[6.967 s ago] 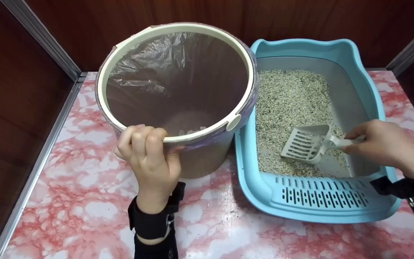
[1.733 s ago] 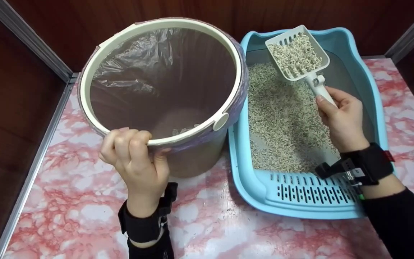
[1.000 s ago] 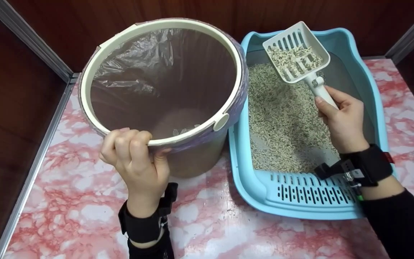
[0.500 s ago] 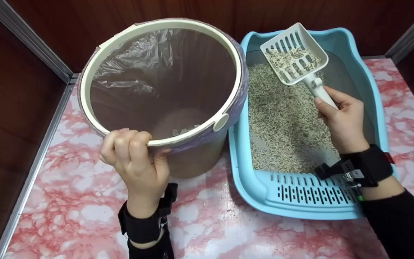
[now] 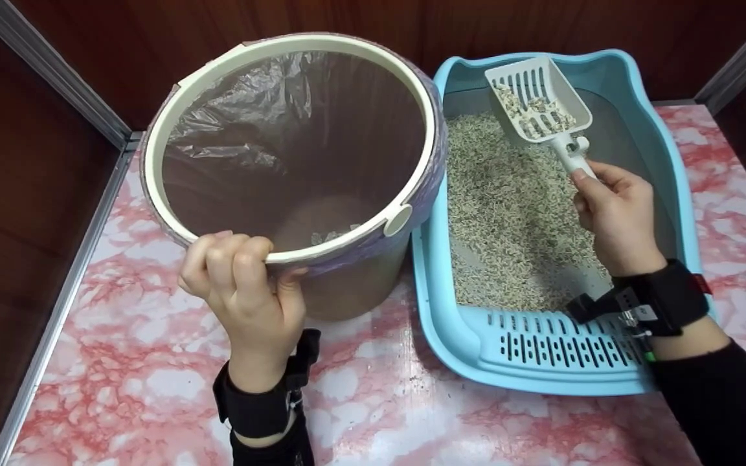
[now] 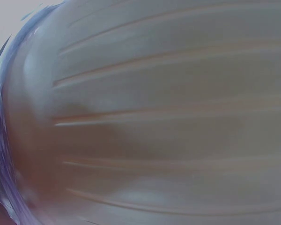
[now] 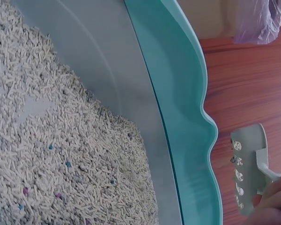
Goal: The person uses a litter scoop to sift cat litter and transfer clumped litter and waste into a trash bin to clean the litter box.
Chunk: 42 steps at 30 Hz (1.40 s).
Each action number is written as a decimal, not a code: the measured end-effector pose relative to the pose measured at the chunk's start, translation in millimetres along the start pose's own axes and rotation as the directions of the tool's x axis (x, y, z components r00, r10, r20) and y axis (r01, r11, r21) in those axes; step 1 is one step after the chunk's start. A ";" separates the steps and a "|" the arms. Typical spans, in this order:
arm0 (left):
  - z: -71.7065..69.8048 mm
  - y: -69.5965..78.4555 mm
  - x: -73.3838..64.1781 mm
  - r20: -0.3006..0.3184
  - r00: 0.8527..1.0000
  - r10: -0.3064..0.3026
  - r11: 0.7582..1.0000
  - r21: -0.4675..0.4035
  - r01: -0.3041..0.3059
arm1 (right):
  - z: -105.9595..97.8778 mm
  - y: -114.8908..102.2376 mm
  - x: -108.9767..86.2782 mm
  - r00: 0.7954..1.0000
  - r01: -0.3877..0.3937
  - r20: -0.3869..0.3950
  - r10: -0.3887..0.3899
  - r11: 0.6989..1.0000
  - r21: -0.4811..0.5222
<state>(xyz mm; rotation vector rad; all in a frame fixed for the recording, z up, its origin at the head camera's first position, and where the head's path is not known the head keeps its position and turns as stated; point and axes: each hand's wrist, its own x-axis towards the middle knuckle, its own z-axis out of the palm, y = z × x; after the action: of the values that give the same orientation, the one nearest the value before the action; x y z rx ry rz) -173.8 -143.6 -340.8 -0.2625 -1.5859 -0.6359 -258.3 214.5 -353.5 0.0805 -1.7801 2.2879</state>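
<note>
My left hand (image 5: 243,285) grips the cream rim of a round trash bin (image 5: 357,288), fingers over the edge and thumb outside below it. A thin translucent bag (image 5: 243,123) lines the bin. My right hand (image 5: 619,217) holds the handle of a pale slotted litter scoop (image 5: 533,81) above the blue litter box (image 5: 438,317). Some clumps (image 5: 541,107) lie in the scoop, with several slots bare. Pale pellet litter (image 5: 515,200) covers much of the box floor. In the right wrist view, bits poke through the slots of the scoop (image 7: 257,133).
The box stands close against the bin's right side, its perforated front ledge (image 5: 574,346) toward me. Both stand on a red-and-white marbled surface (image 5: 140,362). Dark wood panels (image 5: 373,16) with metal edging rise behind and beside them. Colored specks (image 7: 68,164) dot the litter.
Seven seconds ago the scoop was down in the litter. It has since risen toward the back of the box, and its load has shrunk as litter sifted out. The left hand keeps its grip.
</note>
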 end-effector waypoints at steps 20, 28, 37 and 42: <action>-0.7 -0.2 -0.4 0.000 1.000 -0.002 1.000 0.000 0.002 | 0.4 1.5 1.3 0.995 0.026 -0.088 -0.045 0.976 -0.215; -0.7 -0.6 -1.0 0.012 1.000 -0.004 1.000 -0.003 0.004 | -0.4 -1.0 3.7 0.988 0.013 -0.134 -0.074 0.912 -0.410; -0.7 -0.9 -1.2 0.009 1.000 -0.003 1.000 -0.003 0.003 | 0.1 -1.8 4.9 0.987 -0.017 -0.153 -0.056 0.897 -0.442; -0.9 -0.8 -2.1 0.013 1.000 -0.002 1.000 -0.001 0.002 | 0.3 -1.5 4.4 0.986 -0.011 -0.159 -0.050 0.932 -0.362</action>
<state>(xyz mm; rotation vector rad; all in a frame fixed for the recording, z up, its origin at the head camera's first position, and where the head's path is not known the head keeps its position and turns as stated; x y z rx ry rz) -173.2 -144.3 -343.1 -0.2670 -1.5985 -0.6377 -262.3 215.3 -351.1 -0.1534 -2.0626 1.8520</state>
